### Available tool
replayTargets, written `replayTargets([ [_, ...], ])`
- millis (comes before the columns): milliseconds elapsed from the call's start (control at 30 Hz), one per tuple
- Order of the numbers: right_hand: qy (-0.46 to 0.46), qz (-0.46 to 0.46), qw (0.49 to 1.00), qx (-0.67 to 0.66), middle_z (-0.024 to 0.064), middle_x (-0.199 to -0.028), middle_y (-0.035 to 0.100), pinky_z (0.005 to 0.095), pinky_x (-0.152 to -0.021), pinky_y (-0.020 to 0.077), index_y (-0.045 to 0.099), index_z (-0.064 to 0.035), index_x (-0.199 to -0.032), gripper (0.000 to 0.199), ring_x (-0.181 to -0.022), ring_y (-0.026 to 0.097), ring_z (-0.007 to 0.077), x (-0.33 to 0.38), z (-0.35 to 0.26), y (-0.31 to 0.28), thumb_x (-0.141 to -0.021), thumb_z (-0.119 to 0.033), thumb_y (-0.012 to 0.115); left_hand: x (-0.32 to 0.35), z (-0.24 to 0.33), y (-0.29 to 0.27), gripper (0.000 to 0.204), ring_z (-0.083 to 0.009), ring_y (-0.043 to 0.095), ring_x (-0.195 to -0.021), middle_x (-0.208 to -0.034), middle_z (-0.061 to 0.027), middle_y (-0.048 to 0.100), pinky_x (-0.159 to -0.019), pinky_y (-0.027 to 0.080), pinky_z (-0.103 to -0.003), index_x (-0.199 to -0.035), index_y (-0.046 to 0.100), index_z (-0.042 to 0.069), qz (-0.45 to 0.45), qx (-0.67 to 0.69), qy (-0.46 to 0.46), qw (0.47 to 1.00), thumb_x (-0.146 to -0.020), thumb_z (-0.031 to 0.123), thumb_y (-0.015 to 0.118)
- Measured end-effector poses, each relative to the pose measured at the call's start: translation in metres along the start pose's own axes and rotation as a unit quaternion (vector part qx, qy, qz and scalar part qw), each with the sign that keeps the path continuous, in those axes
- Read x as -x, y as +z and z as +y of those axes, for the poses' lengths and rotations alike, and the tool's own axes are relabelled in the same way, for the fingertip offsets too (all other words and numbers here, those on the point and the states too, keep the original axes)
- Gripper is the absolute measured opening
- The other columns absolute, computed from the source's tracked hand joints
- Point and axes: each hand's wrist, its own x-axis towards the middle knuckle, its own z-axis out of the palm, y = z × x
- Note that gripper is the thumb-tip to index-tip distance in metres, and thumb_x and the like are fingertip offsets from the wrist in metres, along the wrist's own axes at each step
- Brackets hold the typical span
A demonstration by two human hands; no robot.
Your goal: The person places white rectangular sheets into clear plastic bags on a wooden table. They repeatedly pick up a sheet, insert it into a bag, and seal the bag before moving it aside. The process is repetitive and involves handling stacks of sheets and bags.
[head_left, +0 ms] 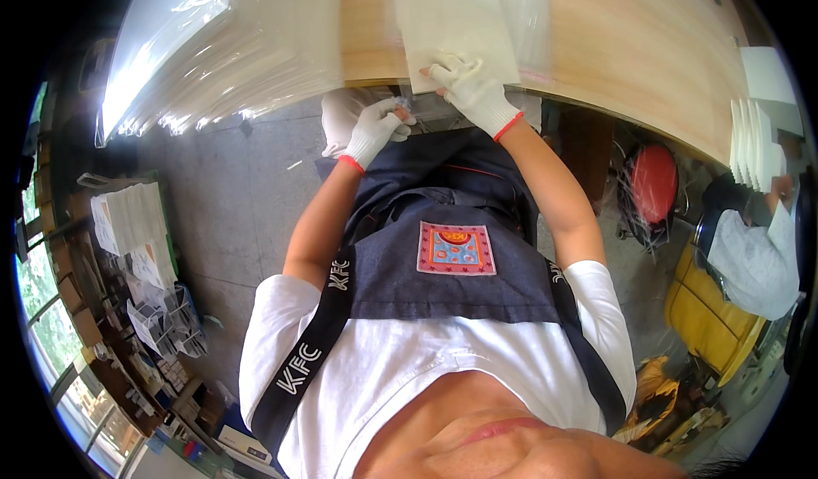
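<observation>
The right hand [467, 84], in a white knit glove with a red cuff, lies flat and spread on the near edge of a pale cream sheet [452, 23]. The palm and fingers press down rather than close round it, seemingly to pin the sheet to the bench [630, 44] so it cannot slide off the edge. The sheet itself rests on the wooden bench just inside its near rim, partly over a clear plastic sleeve [528, 19] that shows beyond the sheet's right side.

The left hand [375, 125], gloved alike, hangs below the bench edge, nearer the body than the sheet. Its fingers are curled; whether they grip anything cannot be told, though something small and clear glints at the fingertips. Just behind it a white bundle [339, 121] rests near the lap.

To the left of the sheet, a big stack of clear plastic bags [230, 49] overhangs the bench, within the left arm's reach. Right of the sheet, well apart, a co-worker in white [754, 262] holds a stack of white sheets [754, 142] upright by a yellow chair [707, 313] and a red stool [652, 181]. Far to the left, below the bags, a shelf holds a pile of papers [132, 219].
</observation>
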Motion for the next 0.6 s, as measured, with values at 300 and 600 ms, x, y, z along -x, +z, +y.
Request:
replayTargets([
  [300,0.036,-0.062,0.994,-0.081,0.0065,-0.066,0.064,0.0408,-0.05,0.0487,0.053,-0.0158,-0.086,0.015,-0.062,0.064,0.0279,0.018,-0.037,0.016,-0.082,-0.03,0.056,-0.007,-0.016,-0.004,0.03,-0.0135,0.063,-0.068,-0.087,-0.0077,0.065,-0.061,0.053,-0.024,-0.105,0.057,-0.002,0.003,0.081,-0.014,0.997,-0.092,0.025,0.053],
  [600,0.062,-0.137,0.967,-0.205,0.0115,-0.069,0.064,0.0389,-0.058,0.0507,0.055,-0.0105,-0.088,0.017,-0.068,0.066,0.0262,0.018,-0.041,0.004,-0.08,-0.024,0.058,-0.003,-0.013,0.0,0.022,-0.0117,0.063,-0.069,-0.088,-0.0071,0.066,-0.062,0.053,-0.024,-0.097,0.059,0.001,-0.018,0.088,0.022,0.996,-0.092,0.022,0.053],
])
